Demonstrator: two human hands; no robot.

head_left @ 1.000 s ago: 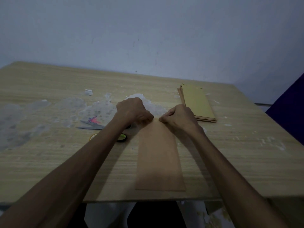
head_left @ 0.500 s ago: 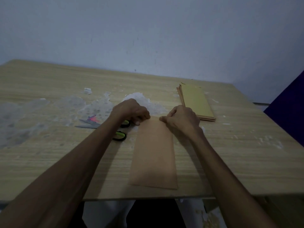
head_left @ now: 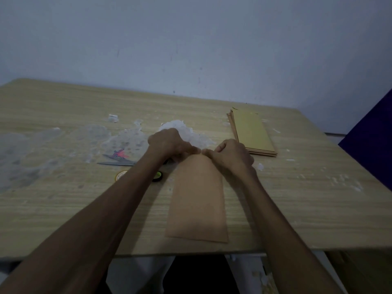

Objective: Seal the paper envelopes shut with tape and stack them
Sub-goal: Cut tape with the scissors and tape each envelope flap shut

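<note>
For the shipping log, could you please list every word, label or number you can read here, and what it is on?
No readable text in this view.
Brown envelope under both hands: plain face, no writing.
Stack of envelopes: top face plain yellow, no writing.
Scissors: a pink mark lies by the blades, too blurred to read.
Tape roll: mostly hidden by the left arm, nothing legible.

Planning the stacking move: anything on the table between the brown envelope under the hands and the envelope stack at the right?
Nothing visible but small white scraps on the table between the envelope and the stack.
</note>
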